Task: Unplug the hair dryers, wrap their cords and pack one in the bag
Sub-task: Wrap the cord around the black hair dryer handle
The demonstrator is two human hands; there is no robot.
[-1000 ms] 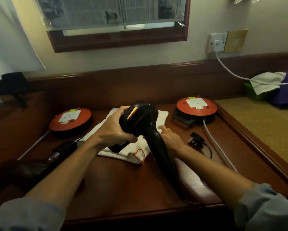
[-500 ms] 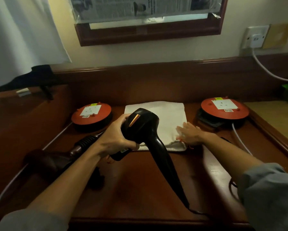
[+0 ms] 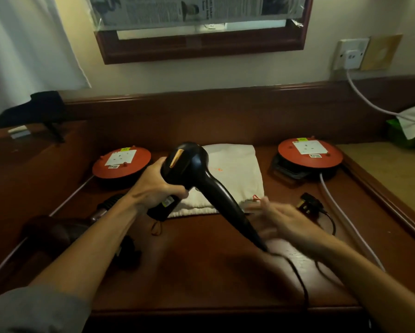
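Now gripping the black hair dryer [image 3: 189, 164] by its barrel with the left hand [image 3: 157, 188], fingers and thumb curling round the body, forearm reaching in from the lower left. Holding it raised over the wooden desk [image 3: 201, 272], handle slanting down and to the right, partly covering the near left part of the white cloth bag [image 3: 235, 174]. Trailing its black cord [image 3: 297, 280] from the handle's tip toward the desk's near edge.

Hovering the right hand [image 3: 281, 218] just beside the lower end of the handle, near the bag's right corner and its red drawstring [image 3: 256, 197]; blurring too much to tell how the fingers are lying, or whether touching anything. Stretching the right forearm in from the lower right, grey sleeve at the wrist's far end.

Lying flat at the desk's middle, the bag, between two red cable reels [image 3: 121, 162] [image 3: 310, 150]. Resting unplugged on the desk right of the right hand, a black plug [image 3: 309, 203]. Lying at the left under the left forearm, a second, darker hair dryer [image 3: 57, 234]. Running from the wall socket [image 3: 350, 55], a white cable [image 3: 369, 102].
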